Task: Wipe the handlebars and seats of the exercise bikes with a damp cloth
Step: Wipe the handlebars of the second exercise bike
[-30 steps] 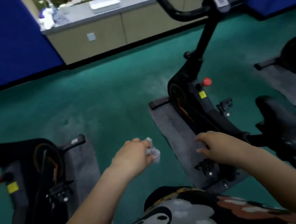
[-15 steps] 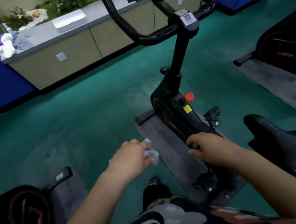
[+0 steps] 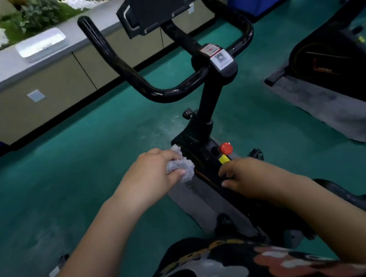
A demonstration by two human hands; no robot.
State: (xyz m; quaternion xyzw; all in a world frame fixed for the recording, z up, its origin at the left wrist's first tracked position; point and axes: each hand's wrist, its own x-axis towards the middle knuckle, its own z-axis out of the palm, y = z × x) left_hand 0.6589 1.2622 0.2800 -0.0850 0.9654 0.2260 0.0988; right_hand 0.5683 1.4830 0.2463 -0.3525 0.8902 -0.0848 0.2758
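glossy black handlebars (image 3: 168,92), nubbly grey cloth (image 3: 181,166)

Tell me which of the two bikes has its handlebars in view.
The middle bike, right ahead of both hands: its black handlebars curve above the red knob. The bike at right shows only its lower frame.

Plenty of open green floor (image 3: 73,171) to the left of the bike, nothing standing there until the cabinet run (image 3: 46,100) along the wall. Above both hands, the way up is clear to the black handlebars (image 3: 150,83), though the upright post (image 3: 212,99) and the red knob (image 3: 226,148) sit right in the middle. Off right, a second bike (image 3: 337,56) on its mat blocks that side.
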